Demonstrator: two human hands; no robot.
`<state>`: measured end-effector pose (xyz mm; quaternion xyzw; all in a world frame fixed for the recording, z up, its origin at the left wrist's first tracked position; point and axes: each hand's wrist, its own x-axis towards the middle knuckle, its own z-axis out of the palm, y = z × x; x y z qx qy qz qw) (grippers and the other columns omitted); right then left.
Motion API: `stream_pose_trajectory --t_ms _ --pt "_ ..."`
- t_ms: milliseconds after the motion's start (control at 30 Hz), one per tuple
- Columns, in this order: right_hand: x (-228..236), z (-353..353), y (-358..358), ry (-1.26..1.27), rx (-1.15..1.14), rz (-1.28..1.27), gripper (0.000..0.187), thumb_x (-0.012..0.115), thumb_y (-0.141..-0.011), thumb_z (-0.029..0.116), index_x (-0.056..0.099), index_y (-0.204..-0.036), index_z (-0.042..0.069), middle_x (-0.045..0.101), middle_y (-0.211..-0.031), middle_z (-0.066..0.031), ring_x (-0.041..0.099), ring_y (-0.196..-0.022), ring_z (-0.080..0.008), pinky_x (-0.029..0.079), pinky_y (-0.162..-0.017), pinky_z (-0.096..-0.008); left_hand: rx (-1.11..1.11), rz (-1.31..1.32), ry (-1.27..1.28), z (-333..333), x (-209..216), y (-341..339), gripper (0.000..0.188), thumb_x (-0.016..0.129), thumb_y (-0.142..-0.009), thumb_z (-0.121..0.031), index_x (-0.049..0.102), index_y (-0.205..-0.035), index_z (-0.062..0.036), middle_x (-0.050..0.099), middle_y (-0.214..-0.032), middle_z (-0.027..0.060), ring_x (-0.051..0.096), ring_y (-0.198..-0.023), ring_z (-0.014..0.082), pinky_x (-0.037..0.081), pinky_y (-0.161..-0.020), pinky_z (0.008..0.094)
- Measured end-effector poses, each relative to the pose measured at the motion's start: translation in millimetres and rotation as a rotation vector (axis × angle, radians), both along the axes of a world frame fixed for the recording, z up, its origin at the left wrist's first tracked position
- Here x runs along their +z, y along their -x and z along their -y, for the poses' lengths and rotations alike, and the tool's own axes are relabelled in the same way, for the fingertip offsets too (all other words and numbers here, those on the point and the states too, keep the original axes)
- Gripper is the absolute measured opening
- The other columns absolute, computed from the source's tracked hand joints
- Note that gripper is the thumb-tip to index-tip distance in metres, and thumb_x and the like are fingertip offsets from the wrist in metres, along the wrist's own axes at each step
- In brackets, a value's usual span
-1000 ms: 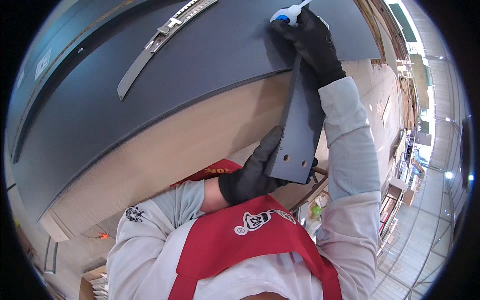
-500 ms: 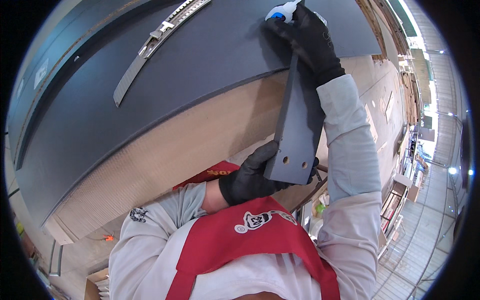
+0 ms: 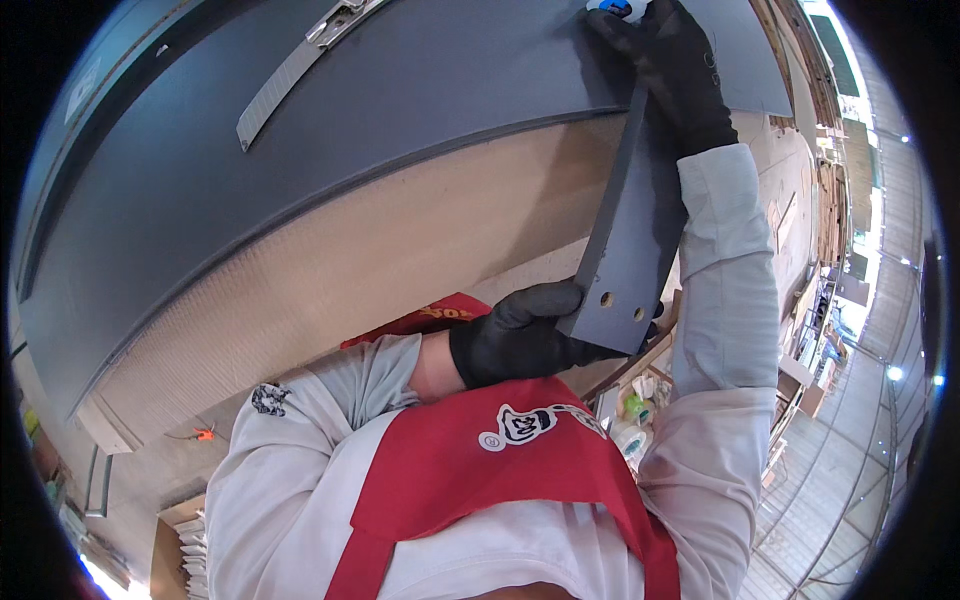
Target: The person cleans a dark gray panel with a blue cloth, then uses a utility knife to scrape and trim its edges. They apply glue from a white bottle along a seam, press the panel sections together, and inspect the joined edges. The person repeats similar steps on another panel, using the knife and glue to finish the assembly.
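My left hand [image 3: 510, 342], in a black glove, is closed round the near end of a narrow dark grey board [image 3: 632, 230]. Two round holes show in that end face region of the board, which is tilted and reaches away from me. At its far end my right hand [image 3: 678, 75], also black-gloved, grips a small white and blue squeeze bottle [image 3: 618, 8], partly cut off by the top edge of the view. The board's far end is hidden under the right hand.
A large dark grey panel [image 3: 430, 90] lies across the far side on light brown cardboard [image 3: 380, 250]. A metal drawer slide [image 3: 290, 88] rests on the panel. An open carton [image 3: 180, 545] stands at the lower left; shelving with goods is at the right.
The view has shifted, so the panel and drawer slide sit higher in it. Both hands and the board appear farther right; the bottle's nozzle has gone out of view. Both grips stay the same.
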<state>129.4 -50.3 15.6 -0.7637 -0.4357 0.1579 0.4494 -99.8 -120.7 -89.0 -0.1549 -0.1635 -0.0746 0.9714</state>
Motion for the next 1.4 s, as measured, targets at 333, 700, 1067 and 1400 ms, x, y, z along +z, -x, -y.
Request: stream_pose_trajectory --t_ms 333,700,1067,1400 --pt "-2 0 -2 -0.008 -0.092 0.185 0.054 0.075 -0.075 0.011 0.050 -0.121 -0.002 0.063 -0.098 -0.0097 0.061 -0.087 -0.0179 0.052 -0.076 -0.0295 -0.002 -0.097 0.034 -2 11 2 0.066 0.051 -0.092 -0.044 0.031 -0.140 -0.0041 0.042 -0.137 0.0175 0.043 -0.127 0.0303 0.034 -0.109 0.0440" --pt "-17 80 1 -0.017 -0.188 0.539 0.048 0.063 -0.088 0.030 0.050 -0.126 0.003 0.055 -0.125 -0.0145 0.054 -0.114 -0.0249 0.044 -0.095 -0.0336 -0.129 -0.329 -0.065 -19 18 11 0.087 0.042 -0.085 -0.069 0.028 -0.142 -0.0052 0.038 -0.139 0.0166 0.040 -0.128 0.0295 0.031 -0.110 0.0446" --pt "-6 158 141 0.080 -0.456 -0.539 0.050 0.049 -0.094 0.031 0.043 -0.131 -0.003 0.055 -0.113 -0.0094 0.052 -0.093 -0.0118 0.042 -0.081 -0.0235 -0.014 -0.373 -0.565 -33 37 15 0.073 0.035 -0.093 -0.060 0.033 -0.139 -0.0035 0.046 -0.132 0.0143 0.048 -0.120 0.0236 0.041 -0.102 0.0374" --pt "-8 153 162 -0.168 -0.515 -0.536 0.045 0.051 -0.092 0.018 0.042 -0.134 0.004 0.051 -0.076 0.0016 0.040 -0.055 -0.0028 0.031 -0.044 -0.0178 0.438 -0.461 -1.711 -54 69 51 0.060 0.060 -0.089 -0.027 0.035 -0.138 -0.0026 0.038 -0.141 0.0173 0.043 -0.126 0.0282 0.038 -0.102 0.0376"
